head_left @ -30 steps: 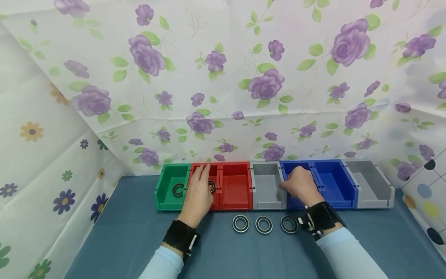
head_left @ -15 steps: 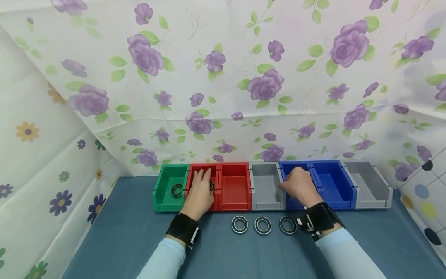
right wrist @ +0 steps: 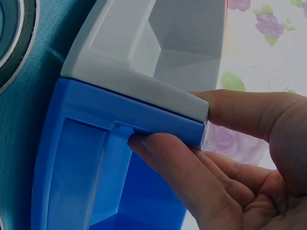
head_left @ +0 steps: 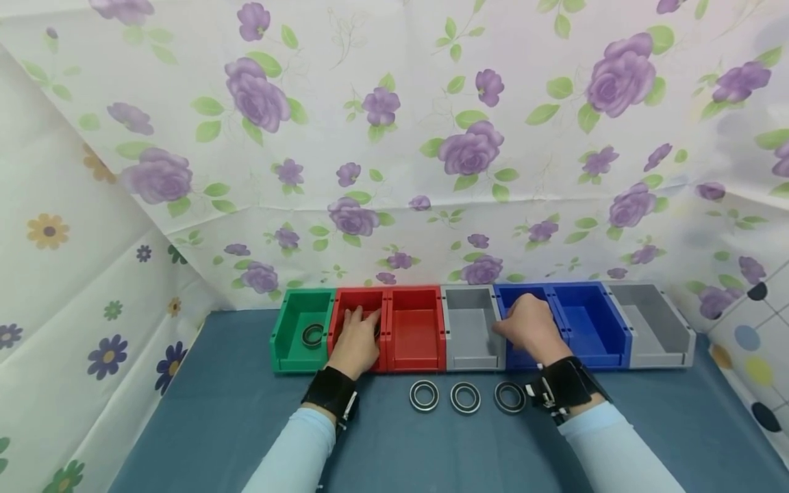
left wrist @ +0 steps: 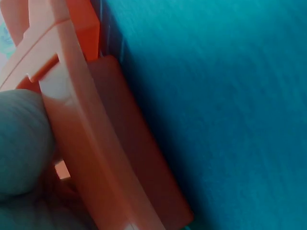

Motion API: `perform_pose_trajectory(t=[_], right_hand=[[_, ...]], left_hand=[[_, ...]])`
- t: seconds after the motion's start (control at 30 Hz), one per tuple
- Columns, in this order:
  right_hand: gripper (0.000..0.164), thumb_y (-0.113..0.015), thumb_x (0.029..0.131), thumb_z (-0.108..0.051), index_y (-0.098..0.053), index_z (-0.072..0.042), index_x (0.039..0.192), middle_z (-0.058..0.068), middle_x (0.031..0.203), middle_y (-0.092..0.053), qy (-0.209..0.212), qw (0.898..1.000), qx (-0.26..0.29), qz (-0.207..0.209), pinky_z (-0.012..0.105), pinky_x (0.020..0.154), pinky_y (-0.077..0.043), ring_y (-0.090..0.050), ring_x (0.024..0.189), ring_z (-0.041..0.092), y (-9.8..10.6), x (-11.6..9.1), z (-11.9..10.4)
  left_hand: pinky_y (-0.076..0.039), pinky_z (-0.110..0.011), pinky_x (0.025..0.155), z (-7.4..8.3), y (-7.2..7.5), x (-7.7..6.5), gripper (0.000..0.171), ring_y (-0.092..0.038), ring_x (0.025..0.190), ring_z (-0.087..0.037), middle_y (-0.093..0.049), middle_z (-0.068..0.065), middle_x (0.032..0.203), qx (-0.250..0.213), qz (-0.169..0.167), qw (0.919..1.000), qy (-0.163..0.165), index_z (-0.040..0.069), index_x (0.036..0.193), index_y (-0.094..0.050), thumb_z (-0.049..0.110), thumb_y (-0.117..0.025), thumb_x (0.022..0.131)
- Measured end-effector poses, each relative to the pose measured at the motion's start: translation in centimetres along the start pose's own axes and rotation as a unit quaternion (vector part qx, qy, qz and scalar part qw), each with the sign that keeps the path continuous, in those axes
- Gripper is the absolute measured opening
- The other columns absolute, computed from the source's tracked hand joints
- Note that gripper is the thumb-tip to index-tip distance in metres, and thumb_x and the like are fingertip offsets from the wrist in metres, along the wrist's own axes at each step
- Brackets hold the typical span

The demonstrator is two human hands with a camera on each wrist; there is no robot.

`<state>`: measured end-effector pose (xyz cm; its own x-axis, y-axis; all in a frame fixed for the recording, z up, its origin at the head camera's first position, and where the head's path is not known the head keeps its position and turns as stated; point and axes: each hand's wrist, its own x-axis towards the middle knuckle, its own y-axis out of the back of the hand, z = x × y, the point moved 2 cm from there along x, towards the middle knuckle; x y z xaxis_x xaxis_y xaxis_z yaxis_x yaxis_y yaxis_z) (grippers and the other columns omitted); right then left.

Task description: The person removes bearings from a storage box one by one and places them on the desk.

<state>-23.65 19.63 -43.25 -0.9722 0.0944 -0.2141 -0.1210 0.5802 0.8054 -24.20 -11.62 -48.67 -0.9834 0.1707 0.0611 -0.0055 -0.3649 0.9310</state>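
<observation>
My left hand (head_left: pixel 354 346) reaches down into the left red bin (head_left: pixel 382 359), fingers bent over a ball bearing (head_left: pixel 377 331) that is mostly hidden behind them. I cannot tell whether they grip it. In the left wrist view, the thumb (left wrist: pixel 21 143) lies just inside the bin's front wall (left wrist: pixel 91 143). My right hand (head_left: pixel 530 325) pinches the adjoining side walls of the grey bin (right wrist: pixel 91 33) and the blue bin (right wrist: pixel 72 163), thumb on the grey side and fingers inside the blue one. Another bearing (head_left: pixel 312 335) lies in the green bin (head_left: pixel 286 365).
Three bearings lie on the blue cloth in front of the bins: a left one (head_left: pixel 424 409), a middle one (head_left: pixel 465 411) and a right one (head_left: pixel 509 411). Another red bin (head_left: pixel 418 335), a second blue bin (head_left: pixel 588 332) and a grey end bin (head_left: pixel 653 329) continue the row before the floral curtain (head_left: pixel 394 171).
My left hand has lowered into the left red bin, its fingers bending down over the bearing, which is now mostly covered. My right hand stays at the bin walls.
</observation>
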Motion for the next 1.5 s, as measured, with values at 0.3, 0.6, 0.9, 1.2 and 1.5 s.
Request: perform_pose_trajectory(t=[0.3, 0.6, 0.9, 1.2, 1.5], right_hand=[[0.039, -0.073, 0.076, -0.027, -0.049, -0.01, 0.051, 0.001, 0.046, -0.04, -0.001, 1.0, -0.003, 0.007, 0.031, 0.049, -0.047, -0.059, 0.05, 0.019, 0.1, 0.0, 0.1], [0.039, -0.072, 0.077, -0.027, -0.049, -0.009, 0.051, 0.001, 0.046, -0.04, -0.009, 1.0, -0.002, 0.0, 0.03, 0.049, -0.045, -0.059, 0.053, 0.02, 0.0, -0.1, 0.0], [0.037, -0.072, 0.076, -0.026, -0.05, -0.009, 0.05, 0.003, 0.047, -0.044, -0.001, 1.0, -0.009, 0.01, 0.03, 0.049, -0.046, -0.059, 0.052, 0.02, 0.0, -0.2, -0.1], [0.036, -0.072, 0.076, -0.025, -0.05, -0.01, 0.052, 0.001, 0.047, -0.043, -0.003, 1.0, -0.008, 0.009, 0.03, 0.05, -0.046, -0.059, 0.052, 0.02, -0.2, -0.1, 0.0], [0.034, -0.072, 0.077, -0.025, -0.052, -0.008, 0.054, 0.002, 0.049, -0.046, -0.001, 1.0, -0.009, 0.006, 0.03, 0.051, -0.047, -0.058, 0.052, 0.019, -0.2, 0.0, 0.0]], left_hand=[[-0.034, -0.049, 0.098, 0.6, 0.2, 0.0, 0.044, -0.04, 0.121, -0.035, -0.048, -0.016, 0.127, 0.019, -0.03, 0.999, 0.025, 0.01, 0.13, -0.054, 0.01, -0.06, 0.086], [-0.049, -0.036, 0.068, 1.0, 0.5, -0.2, 0.015, -0.052, 0.077, -0.019, -0.057, -0.005, 0.085, 0.047, -0.002, 0.9987, 0.021, 0.012, 0.102, -0.065, 0.011, -0.062, 0.087], [-0.045, -0.029, 0.06, 0.8, 0.9, -0.8, 0.007, -0.05, 0.065, -0.015, -0.053, 0.0, 0.071, 0.059, 0.016, 0.9981, -0.006, 0.014, 0.085, -0.062, 0.007, -0.062, 0.084], [-0.049, -0.032, 0.069, 1.1, 3.4, -2.5, 0.028, -0.053, 0.083, -0.02, -0.058, -0.006, 0.091, 0.039, 0.059, 0.9972, -0.026, 0.008, 0.109, -0.064, 0.012, -0.069, 0.081], [-0.051, -0.029, 0.064, 1.9, 6.2, -4.3, 0.042, -0.051, 0.083, -0.016, -0.055, -0.005, 0.1, -0.042, 0.147, 0.9882, -0.005, 0.009, 0.115, -0.06, 0.023, -0.071, 0.077]])
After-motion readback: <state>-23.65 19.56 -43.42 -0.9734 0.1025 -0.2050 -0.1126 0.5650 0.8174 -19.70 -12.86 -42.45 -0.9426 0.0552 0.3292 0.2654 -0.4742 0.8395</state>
